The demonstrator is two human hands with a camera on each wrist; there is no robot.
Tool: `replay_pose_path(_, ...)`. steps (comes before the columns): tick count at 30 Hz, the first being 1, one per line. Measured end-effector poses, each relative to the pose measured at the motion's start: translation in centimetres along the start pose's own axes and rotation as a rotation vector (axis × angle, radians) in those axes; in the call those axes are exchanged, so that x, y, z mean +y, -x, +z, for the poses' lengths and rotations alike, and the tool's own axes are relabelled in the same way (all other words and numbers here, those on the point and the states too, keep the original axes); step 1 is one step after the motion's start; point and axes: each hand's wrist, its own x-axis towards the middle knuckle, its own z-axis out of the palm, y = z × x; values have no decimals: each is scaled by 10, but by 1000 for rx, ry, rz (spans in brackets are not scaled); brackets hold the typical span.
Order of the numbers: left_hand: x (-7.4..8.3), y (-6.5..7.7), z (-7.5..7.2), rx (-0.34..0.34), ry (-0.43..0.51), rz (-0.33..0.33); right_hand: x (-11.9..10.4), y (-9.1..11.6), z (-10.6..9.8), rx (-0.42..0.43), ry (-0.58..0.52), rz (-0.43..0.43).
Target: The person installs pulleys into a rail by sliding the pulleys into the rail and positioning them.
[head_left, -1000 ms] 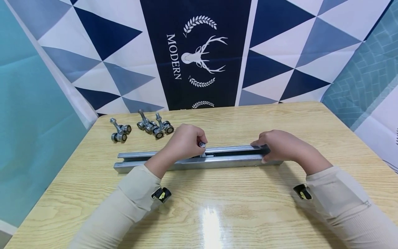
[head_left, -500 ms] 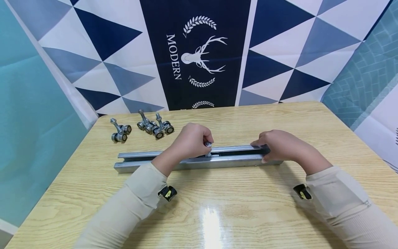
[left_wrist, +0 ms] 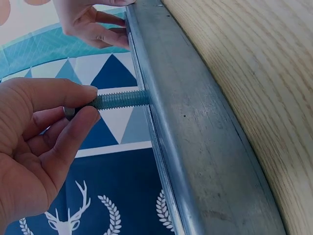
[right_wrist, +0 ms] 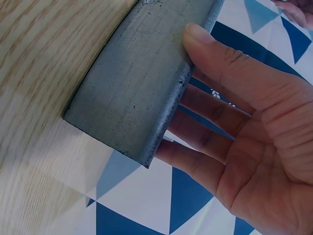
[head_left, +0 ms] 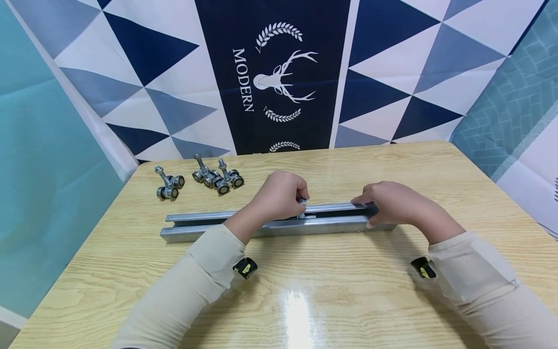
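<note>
A grey steel channel rail (head_left: pixel 196 234) lies across the table, its long slot facing up. My left hand (head_left: pixel 279 196) pinches the top of an upright threaded bolt (left_wrist: pixel 122 100) between thumb and index finger. The bolt's lower end goes into the slot, and whatever it joins inside is mostly hidden by the rail walls. At the rail's right end, my right hand (head_left: pixel 394 207) grips across the top. Its thumb (right_wrist: pixel 200 36) presses on the near face while the fingers reach over to the far side.
Behind the rail at the left stand several roller trolleys: one trolley (head_left: pixel 167 184) apart, and a second trolley (head_left: pixel 201 170) close to a third trolley (head_left: pixel 226 178), bolts pointing up. A patterned cloth (head_left: pixel 174 72) hangs along the table's back edge.
My left hand has slid to the right along the rail, carrying the bolt along the slot. The right hand and the rail have stayed in place.
</note>
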Motion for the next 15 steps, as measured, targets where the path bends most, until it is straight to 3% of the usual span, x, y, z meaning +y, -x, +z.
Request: replay_pose_path(15, 17, -14, 7, -10, -39, 43, -1, -1, 0, -1, 14, 6)
